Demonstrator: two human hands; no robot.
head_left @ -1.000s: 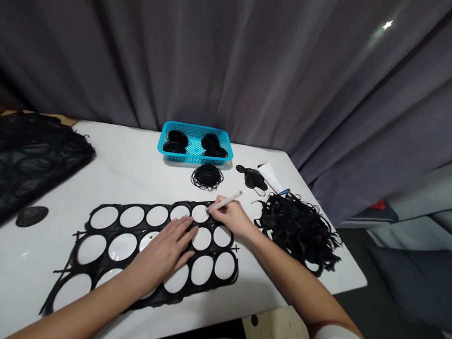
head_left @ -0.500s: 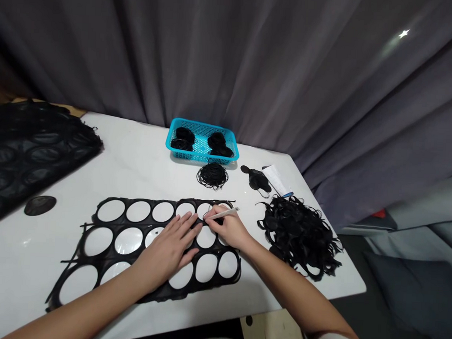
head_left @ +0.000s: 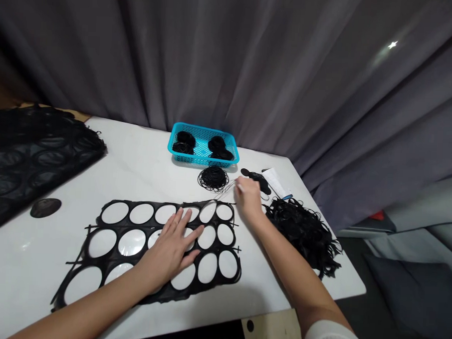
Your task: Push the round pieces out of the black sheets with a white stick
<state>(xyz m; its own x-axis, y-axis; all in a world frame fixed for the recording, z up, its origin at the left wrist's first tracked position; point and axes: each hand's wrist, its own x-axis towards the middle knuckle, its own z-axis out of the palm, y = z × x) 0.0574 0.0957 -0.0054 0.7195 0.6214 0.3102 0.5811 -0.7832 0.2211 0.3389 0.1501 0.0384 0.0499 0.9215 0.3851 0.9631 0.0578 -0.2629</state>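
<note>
The left hand [head_left: 169, 252] lay flat on a black sheet with oval cut-outs [head_left: 216, 235] in the lower middle of the frame, its fingers [head_left: 184, 222] spread open. The right hand [head_left: 249, 200] was just past the sheet's upper right corner — fingers [head_left: 243, 191] closed on a white pen [head_left: 240, 188], near a tangle of black loops [head_left: 213, 179]. Above that stood a blue basket [head_left: 202, 162] on the white desk [head_left: 144, 156], and a pile of black strips [head_left: 298, 232] lay to the right.

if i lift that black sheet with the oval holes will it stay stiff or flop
Probably floppy: the black sheet lies thin and flat, joined only by narrow strips between the ovals. Likely light for its size, being mostly holes. The curled black strips in the pile suggest similar material bends easily.
</note>
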